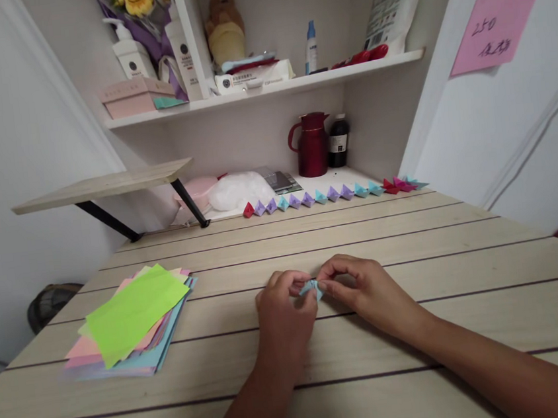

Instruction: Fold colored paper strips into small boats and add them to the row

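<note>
A small light-blue folded paper [311, 289] is held just above the middle of the table [397, 383]. My left hand [285, 308] pinches it from the left with thumb and fingers. From the right, my right hand [354, 284] grips its other side between thumb and forefinger. Fingertips cover much of the paper, so its exact folded shape is hard to make out. To the left lies a loose stack of coloured paper sheets [138, 313], with a bright green sheet on top.
Along the table's back edge stands a row of small folded paper boats [308, 199] in red, purple and light blue. Behind them are a dark red jug [312, 145], a dark bottle [338, 141] and a white plastic bag [242, 190]. A raised wooden stand [107, 184] is at back left.
</note>
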### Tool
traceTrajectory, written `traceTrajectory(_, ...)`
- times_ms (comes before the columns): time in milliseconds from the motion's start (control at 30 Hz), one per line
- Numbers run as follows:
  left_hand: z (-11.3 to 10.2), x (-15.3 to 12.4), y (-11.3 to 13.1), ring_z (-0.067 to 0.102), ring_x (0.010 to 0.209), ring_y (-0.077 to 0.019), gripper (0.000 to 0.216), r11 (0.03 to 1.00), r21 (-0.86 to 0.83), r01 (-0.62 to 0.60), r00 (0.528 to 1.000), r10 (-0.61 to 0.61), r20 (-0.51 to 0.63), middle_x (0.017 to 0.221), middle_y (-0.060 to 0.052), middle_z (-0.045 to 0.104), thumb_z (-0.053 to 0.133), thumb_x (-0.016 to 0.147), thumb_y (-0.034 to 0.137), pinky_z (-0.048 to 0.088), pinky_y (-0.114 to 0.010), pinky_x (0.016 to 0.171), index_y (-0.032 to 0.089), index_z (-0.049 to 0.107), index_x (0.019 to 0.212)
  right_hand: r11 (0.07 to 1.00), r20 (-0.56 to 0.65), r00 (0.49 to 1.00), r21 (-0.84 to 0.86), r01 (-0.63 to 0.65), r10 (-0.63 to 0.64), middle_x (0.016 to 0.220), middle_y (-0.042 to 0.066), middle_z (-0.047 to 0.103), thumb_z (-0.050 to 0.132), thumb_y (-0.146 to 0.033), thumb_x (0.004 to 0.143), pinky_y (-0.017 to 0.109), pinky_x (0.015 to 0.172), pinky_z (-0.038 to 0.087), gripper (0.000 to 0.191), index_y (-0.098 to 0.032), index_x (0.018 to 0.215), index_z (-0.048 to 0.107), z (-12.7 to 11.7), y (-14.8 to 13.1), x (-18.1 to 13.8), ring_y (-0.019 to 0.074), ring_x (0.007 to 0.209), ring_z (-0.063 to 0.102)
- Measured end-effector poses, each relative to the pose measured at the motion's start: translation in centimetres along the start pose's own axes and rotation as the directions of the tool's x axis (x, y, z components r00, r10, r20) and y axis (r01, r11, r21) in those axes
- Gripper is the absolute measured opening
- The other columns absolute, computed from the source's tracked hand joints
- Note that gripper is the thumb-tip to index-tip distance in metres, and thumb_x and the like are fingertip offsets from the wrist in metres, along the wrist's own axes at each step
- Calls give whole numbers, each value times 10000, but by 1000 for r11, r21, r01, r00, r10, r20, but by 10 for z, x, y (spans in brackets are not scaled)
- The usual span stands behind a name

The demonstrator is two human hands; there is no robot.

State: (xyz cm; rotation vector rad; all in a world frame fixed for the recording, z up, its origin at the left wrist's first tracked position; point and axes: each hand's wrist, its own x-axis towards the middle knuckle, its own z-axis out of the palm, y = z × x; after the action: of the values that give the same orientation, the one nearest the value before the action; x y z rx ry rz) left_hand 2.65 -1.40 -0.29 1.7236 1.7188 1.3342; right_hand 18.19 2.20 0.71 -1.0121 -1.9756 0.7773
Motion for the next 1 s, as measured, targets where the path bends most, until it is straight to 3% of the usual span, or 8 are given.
traceTrajectory(300, -1, -1, 0, 618, 621, -124, 102, 999, 47, -28, 999, 29, -21, 682, 29, 687, 587, 736, 155, 486, -251, 653, 222, 652, 693, 1000, 11, 1000, -18, -4, 4, 802, 18, 694, 576, -223, 827, 304, 696, 484, 116, -217, 764, 674, 0, -2, -1, 183, 746, 624)
traceTrajectory(600, -1, 0, -3, 632, 614, -123, 133, 998, 60, -29, 999, 30, -19, 698, 26, 707, 576, 718, 134, 487, -246, 638, 223, 675, 716, 1000, 23, 1000, -22, -12, 12, 808, 16, 696, 579, -219, 813, 296, 690, 478, 110, -219, 756, 673, -1, -2, -1, 189, 768, 629)
traceTrajectory(800, 3, -2, 0, 627, 582, -124, 139, 998, 55, 6, 999, -3, -47, 654, 25, 692, 579, 681, 110, 479, -233, 588, 215, 670, 679, 1000, 27, 1000, -23, -4, 4, 782, 11, 682, 560, -192, 780, 279, 628, 458, 106, -212, 744, 658, 0, -7, -2, 175, 715, 611)
traceTrajectory(1000, 1, 0, 1, 628, 570, -121, 143, 995, 37, 95, 991, -91, -93, 644, 23, 688, 578, 676, 96, 470, -224, 568, 206, 669, 661, 999, -18, 999, 6, -49, 49, 789, 17, 689, 514, -191, 793, 304, 701, 474, 140, -208, 707, 624, -6, -4, 0, 196, 782, 626)
